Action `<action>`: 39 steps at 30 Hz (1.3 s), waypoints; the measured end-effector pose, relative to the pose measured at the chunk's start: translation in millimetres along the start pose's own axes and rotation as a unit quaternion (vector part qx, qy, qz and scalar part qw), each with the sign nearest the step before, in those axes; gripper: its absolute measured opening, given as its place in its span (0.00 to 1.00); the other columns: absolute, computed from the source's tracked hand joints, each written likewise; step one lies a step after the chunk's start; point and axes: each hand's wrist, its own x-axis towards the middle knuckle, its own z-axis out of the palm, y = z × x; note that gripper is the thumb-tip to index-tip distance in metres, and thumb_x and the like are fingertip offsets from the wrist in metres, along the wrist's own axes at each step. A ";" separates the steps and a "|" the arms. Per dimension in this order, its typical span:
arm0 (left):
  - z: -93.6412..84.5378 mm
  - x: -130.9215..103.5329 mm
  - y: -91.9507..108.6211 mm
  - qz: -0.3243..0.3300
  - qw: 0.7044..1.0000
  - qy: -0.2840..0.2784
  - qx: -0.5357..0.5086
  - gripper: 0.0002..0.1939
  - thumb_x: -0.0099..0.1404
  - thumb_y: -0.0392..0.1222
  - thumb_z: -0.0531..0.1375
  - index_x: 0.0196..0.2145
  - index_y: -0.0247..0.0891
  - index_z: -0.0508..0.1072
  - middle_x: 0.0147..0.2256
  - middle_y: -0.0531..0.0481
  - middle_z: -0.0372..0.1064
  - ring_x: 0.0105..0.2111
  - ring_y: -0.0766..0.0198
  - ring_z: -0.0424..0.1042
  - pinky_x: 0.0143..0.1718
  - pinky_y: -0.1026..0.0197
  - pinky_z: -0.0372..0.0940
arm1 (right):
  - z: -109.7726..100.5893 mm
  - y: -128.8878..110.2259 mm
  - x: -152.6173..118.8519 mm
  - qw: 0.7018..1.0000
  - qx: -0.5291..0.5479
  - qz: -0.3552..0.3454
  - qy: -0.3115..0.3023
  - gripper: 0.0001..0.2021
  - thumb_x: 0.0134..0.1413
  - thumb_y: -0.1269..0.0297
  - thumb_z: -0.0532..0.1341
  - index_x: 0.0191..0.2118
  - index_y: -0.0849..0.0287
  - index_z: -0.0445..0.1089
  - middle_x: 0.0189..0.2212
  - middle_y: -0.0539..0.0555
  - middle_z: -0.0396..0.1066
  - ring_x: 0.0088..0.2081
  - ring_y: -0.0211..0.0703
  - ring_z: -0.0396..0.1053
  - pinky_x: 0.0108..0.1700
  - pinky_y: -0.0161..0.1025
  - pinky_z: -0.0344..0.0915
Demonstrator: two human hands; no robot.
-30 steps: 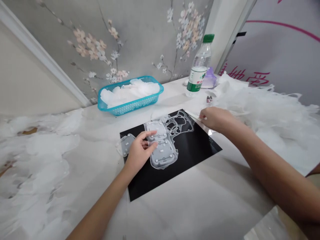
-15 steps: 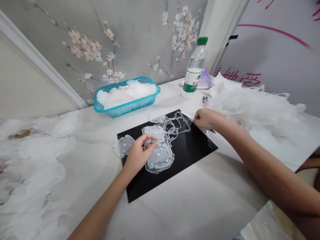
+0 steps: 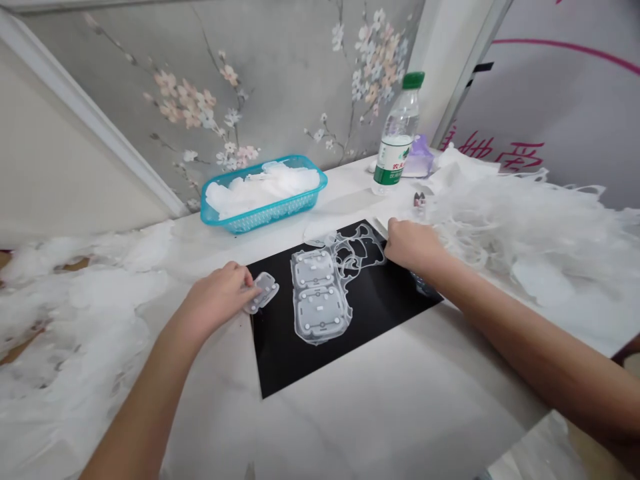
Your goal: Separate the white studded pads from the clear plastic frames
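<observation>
My left hand [image 3: 220, 297] pinches the edge of a small translucent plastic piece [image 3: 265, 291] at the left edge of a black sheet [image 3: 280, 367]. On the sheet lies a larger translucent piece [image 3: 323, 310] with two rounded panels, joined to a cut-out web [image 3: 373, 250]. My right hand [image 3: 413, 243] is closed at the sheet's upper right edge, around a thin whitish item [image 3: 381, 227] that is mostly hidden by the fingers.
A blue basket [image 3: 265, 218] of white pieces stands at the back. Behind the right hand are a green-capped bottle [image 3: 395, 147] and a purple packet [image 3: 419, 159]. White scraps pile up at right [image 3: 525, 220] and left [image 3: 90, 333].
My left hand has moved left, off the two-panel piece, and closed on the small piece. My right hand stays near the sheet's upper right edge. The view has shifted slightly.
</observation>
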 end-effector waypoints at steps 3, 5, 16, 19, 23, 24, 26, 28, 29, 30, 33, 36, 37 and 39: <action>-5.0 -0.9 3.9 -0.008 0.999 0.039 0.000 0.10 0.57 0.50 0.52 0.27 0.43 0.66 0.33 0.49 0.72 0.32 0.52 0.70 0.27 0.59 0.54 | 2.5 -4.0 -0.5 1.000 0.009 -0.008 0.008 0.15 0.51 0.76 0.52 0.46 0.70 0.62 0.36 0.68 0.68 0.40 0.56 0.69 0.38 0.43 0.63; -13.9 -0.7 13.9 -0.025 0.993 0.112 -0.023 0.08 0.58 0.49 0.52 0.28 0.44 0.65 0.31 0.50 0.72 0.31 0.53 0.70 0.27 0.60 0.54 | 2.9 -4.4 -0.4 1.000 0.022 -0.007 0.008 0.14 0.51 0.76 0.52 0.45 0.70 0.62 0.36 0.67 0.68 0.40 0.56 0.69 0.38 0.43 0.63; -29.4 31.9 30.0 -0.002 0.999 -0.028 0.044 0.23 0.40 0.42 0.63 0.38 0.38 0.72 0.38 0.43 0.74 0.35 0.50 0.72 0.29 0.60 0.60 | 3.8 -1.6 1.8 0.999 0.054 -0.007 0.005 0.11 0.54 0.74 0.53 0.45 0.67 0.61 0.34 0.64 0.69 0.39 0.54 0.70 0.38 0.40 0.63; -18.3 25.1 22.3 -0.015 0.998 -0.049 0.037 0.09 0.42 0.40 0.61 0.26 0.39 0.73 0.29 0.50 0.73 0.28 0.58 0.71 0.26 0.64 0.58 | 3.8 -1.8 0.2 0.999 0.050 -0.003 0.000 0.11 0.54 0.74 0.53 0.44 0.69 0.61 0.34 0.65 0.69 0.40 0.56 0.69 0.38 0.41 0.63; -21.9 18.6 33.4 -0.049 0.997 0.049 0.038 0.07 0.52 0.41 0.56 0.29 0.41 0.73 0.31 0.51 0.72 0.34 0.57 0.71 0.32 0.61 0.60 | 3.8 -1.5 -1.6 0.999 0.048 -0.004 -0.015 0.11 0.53 0.76 0.51 0.43 0.70 0.62 0.33 0.65 0.68 0.38 0.60 0.69 0.37 0.45 0.63; -24.2 20.1 39.1 -0.058 0.994 0.089 0.037 0.10 0.56 0.42 0.54 0.34 0.43 0.72 0.34 0.50 0.72 0.37 0.57 0.71 0.35 0.60 0.60 | 3.9 -1.2 -2.0 0.999 0.049 -0.007 -0.017 0.11 0.53 0.76 0.50 0.43 0.71 0.62 0.32 0.65 0.68 0.38 0.61 0.69 0.37 0.46 0.62; -25.7 26.7 51.0 -0.062 0.982 0.175 0.022 0.15 0.62 0.42 0.48 0.45 0.45 0.67 0.42 0.49 0.69 0.43 0.57 0.69 0.40 0.58 0.61 | 4.1 -0.2 -2.8 0.998 0.055 -0.010 -0.017 0.11 0.54 0.76 0.49 0.43 0.71 0.62 0.33 0.66 0.68 0.38 0.62 0.69 0.37 0.47 0.62; -19.6 34.9 60.2 -0.035 0.972 0.230 -0.021 0.22 0.61 0.40 0.51 0.54 0.43 0.58 0.51 0.45 0.63 0.50 0.54 0.65 0.45 0.55 0.60 | 4.1 1.6 -2.9 0.997 0.069 -0.007 -0.016 0.11 0.55 0.75 0.48 0.43 0.71 0.62 0.33 0.67 0.67 0.38 0.63 0.68 0.37 0.47 0.61; -13.0 38.1 63.0 -0.016 0.971 0.234 -0.049 0.29 0.59 0.40 0.54 0.58 0.40 0.53 0.55 0.41 0.59 0.53 0.52 0.62 0.48 0.54 0.60 | 3.9 2.9 -2.5 0.997 0.080 -0.004 -0.015 0.11 0.55 0.74 0.48 0.42 0.71 0.63 0.34 0.68 0.67 0.38 0.64 0.68 0.37 0.47 0.61; -4.3 40.2 64.5 0.002 0.972 0.224 -0.075 0.36 0.57 0.40 0.57 0.60 0.36 0.48 0.58 0.37 0.54 0.56 0.49 0.58 0.51 0.52 0.58 | 3.5 4.4 -1.8 0.995 0.094 0.000 -0.015 0.11 0.55 0.73 0.49 0.42 0.71 0.63 0.34 0.68 0.67 0.38 0.64 0.68 0.37 0.47 0.60; 29.3 36.6 62.8 0.016 0.980 0.166 -0.111 0.42 0.58 0.48 0.58 0.62 0.27 0.43 0.60 0.28 0.49 0.59 0.45 0.53 0.55 0.48 0.55 | 1.8 9.8 1.2 0.985 0.168 0.013 -0.019 0.07 0.54 0.69 0.52 0.35 0.66 0.65 0.32 0.64 0.67 0.37 0.61 0.66 0.36 0.45 0.58; 59.4 19.5 58.0 0.015 0.981 0.148 -0.126 0.38 0.64 0.55 0.50 0.62 0.28 0.42 0.62 0.30 0.45 0.62 0.46 0.48 0.58 0.42 0.47 | 2.0 13.6 2.3 0.941 0.333 0.023 -0.048 0.05 0.50 0.66 0.55 0.27 0.61 0.63 0.26 0.56 0.64 0.31 0.49 0.64 0.32 0.38 0.55; 66.2 12.3 56.9 0.016 0.979 0.152 -0.139 0.37 0.65 0.55 0.47 0.63 0.30 0.42 0.63 0.32 0.44 0.63 0.48 0.45 0.59 0.41 0.44 | 2.8 13.8 1.8 0.916 0.397 0.020 -0.064 0.06 0.49 0.66 0.54 0.26 0.61 0.62 0.23 0.54 0.61 0.28 0.43 0.61 0.30 0.36 0.53; 74.8 -2.0 56.3 0.017 0.972 0.163 -0.168 0.36 0.66 0.56 0.45 0.63 0.33 0.41 0.64 0.36 0.43 0.64 0.50 0.43 0.61 0.41 0.41 | 5.5 12.3 -0.8 0.854 0.510 0.007 -0.103 0.08 0.48 0.64 0.53 0.23 0.60 0.57 0.19 0.49 0.54 0.22 0.35 0.53 0.24 0.33 0.47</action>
